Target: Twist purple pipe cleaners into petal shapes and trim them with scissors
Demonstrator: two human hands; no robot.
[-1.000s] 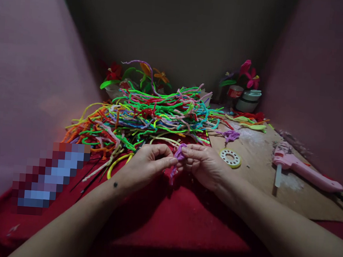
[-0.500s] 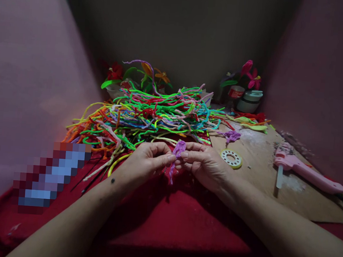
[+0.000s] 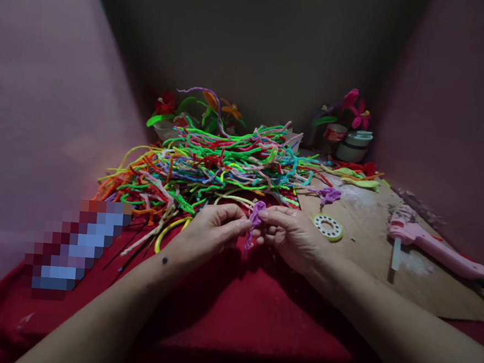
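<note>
Between my two hands is a purple pipe cleaner piece [image 3: 258,209], bent into a narrow petal-like loop with a twisted tail hanging below. My left hand [image 3: 222,224] pinches its left side between thumb and fingers. From the other side, my right hand [image 3: 286,229] grips the piece near its top, fingers curled. Both hands are above the red cloth [image 3: 258,310], in front of a heap of many-coloured pipe cleaners [image 3: 235,161]. Another purple pipe cleaner piece [image 3: 330,196] lies on the brown board to the right.
On the brown board [image 3: 363,256] are a roll of tape [image 3: 328,227] and a pink glue gun [image 3: 436,250]. Pipe cleaner flowers [image 3: 358,112] and a lidded jar [image 3: 354,146] stand at the back. A yellow pipe cleaner [image 3: 164,232] and thin dark sticks lie left of my hands.
The purple piece has turned and looks narrower, its loop less open to view. My fingers have shifted slightly on it. The whole view has moved a little.
</note>
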